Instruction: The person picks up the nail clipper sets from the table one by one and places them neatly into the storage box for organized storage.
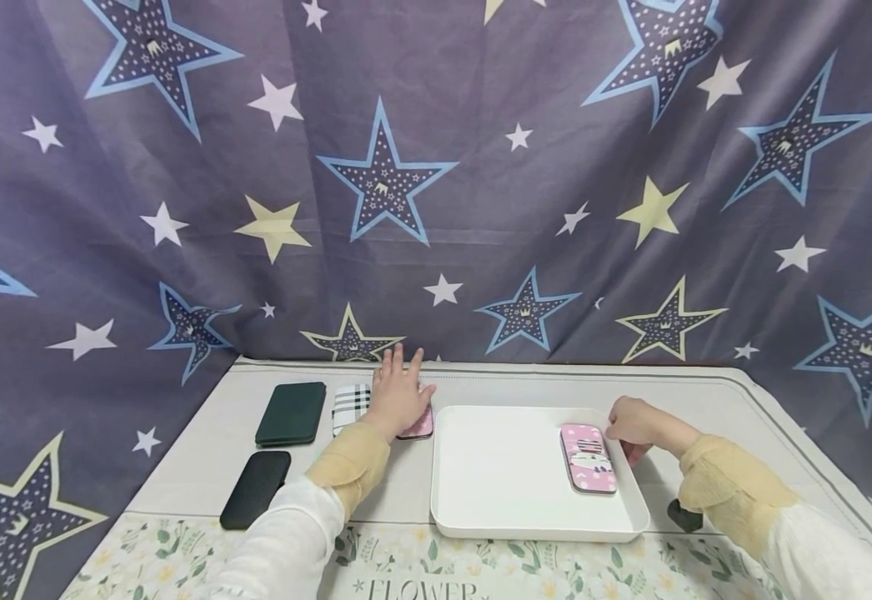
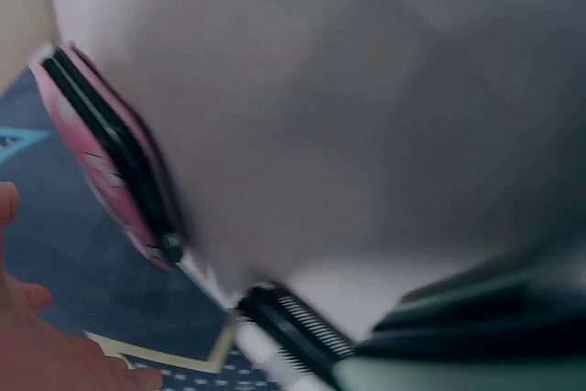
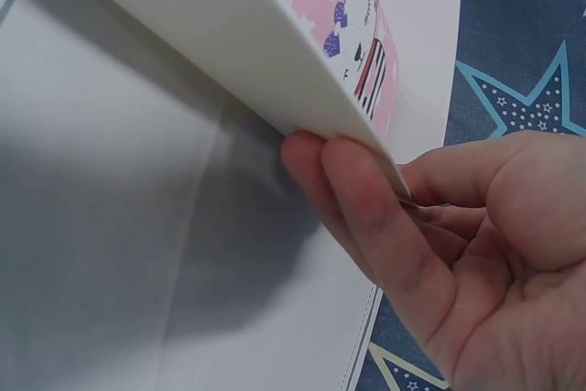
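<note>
Nearest you: white tray [image 1: 499,479], pink case [image 1: 590,460] inside by its right wall [image 3: 247,52]. Your right hand [image 1: 634,427] pinches that wall; lifting could slide the case. Farther: your left hand [image 1: 398,397], spread, empty, near a second pink case [image 1: 418,427].

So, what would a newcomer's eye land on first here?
Probably the star-patterned cloth filling the background. Next, the white tray in front of it, with a pink case lying near its right side and the right hand gripping its right rim. Then the left hand, left of the tray, fingers extended over a second pink case.
</note>
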`<state>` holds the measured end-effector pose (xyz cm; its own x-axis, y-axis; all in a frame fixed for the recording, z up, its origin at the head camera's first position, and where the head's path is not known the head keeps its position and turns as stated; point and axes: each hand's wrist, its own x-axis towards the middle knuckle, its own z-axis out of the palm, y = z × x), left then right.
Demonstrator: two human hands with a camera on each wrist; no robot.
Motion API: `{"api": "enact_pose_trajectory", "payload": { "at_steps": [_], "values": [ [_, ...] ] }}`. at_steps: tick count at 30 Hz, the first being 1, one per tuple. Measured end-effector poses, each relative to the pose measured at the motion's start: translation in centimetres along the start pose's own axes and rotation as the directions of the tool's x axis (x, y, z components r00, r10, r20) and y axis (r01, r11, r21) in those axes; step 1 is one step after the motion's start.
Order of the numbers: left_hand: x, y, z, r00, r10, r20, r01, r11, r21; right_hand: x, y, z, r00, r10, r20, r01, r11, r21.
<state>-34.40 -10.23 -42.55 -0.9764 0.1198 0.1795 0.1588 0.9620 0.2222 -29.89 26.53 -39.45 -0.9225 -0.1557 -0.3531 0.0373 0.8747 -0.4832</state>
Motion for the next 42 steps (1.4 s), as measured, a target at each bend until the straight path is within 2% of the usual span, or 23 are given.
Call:
{"api": "enact_pose_trajectory", "payload": {
  "at_steps": [6, 13, 16, 21, 24, 27, 32, 39, 42],
  "values": [
    [-0.1, -1.1, 0.7, 0.998, -0.064, 0.007, 0.064, 0.997, -0.045, -0.1, 0.0, 0.0, 1.000, -0.003, -0.002, 0.003, 1.000, 0.008],
    [-0.6, -1.0, 1.2, 0.983, -0.147, 0.107, 0.151, 0.988, -0.030, -0.2, -0.1, 0.0, 1.000, 0.006, 0.001, -0.006, 1.000, 0.022],
    [-0.7, -0.8, 1.0, 0.978, -0.153, 0.142, 0.158, 0.987, -0.024, -0.2, -0.1, 0.1, 1.000, 0.001, 0.003, -0.001, 1.000, 0.017],
    [-0.8, 0.0, 0.6, 0.971, -0.124, 0.202, 0.134, 0.990, -0.037, -0.3, -0.1, 0.1, 1.000, -0.007, -0.006, 0.007, 1.000, 0.000],
    [-0.8, 0.5, 0.3, 0.975, -0.112, 0.193, 0.122, 0.992, -0.040, -0.4, -0.2, 0.1, 1.000, -0.009, -0.012, 0.009, 1.000, -0.026],
    [-0.6, 0.9, 0.2, 0.981, -0.107, 0.162, 0.108, 0.994, 0.004, -0.5, -0.3, 0.0, 1.000, -0.009, -0.016, 0.008, 0.999, -0.050],
    [0.0, 1.3, 0.2, 0.980, -0.147, 0.134, 0.144, 0.989, 0.033, -0.5, -0.3, -0.1, 1.000, -0.010, -0.020, 0.009, 0.999, -0.045],
    [0.7, 1.8, -0.2, 0.967, -0.225, 0.118, 0.235, 0.969, -0.078, -0.6, -0.2, -0.1, 1.000, -0.018, -0.018, 0.018, 1.000, -0.001],
    [0.9, 1.9, -0.3, 0.965, -0.237, 0.110, 0.247, 0.965, -0.088, -0.5, -0.2, -0.1, 1.000, -0.014, -0.012, 0.014, 1.000, 0.007]
  ]
}}
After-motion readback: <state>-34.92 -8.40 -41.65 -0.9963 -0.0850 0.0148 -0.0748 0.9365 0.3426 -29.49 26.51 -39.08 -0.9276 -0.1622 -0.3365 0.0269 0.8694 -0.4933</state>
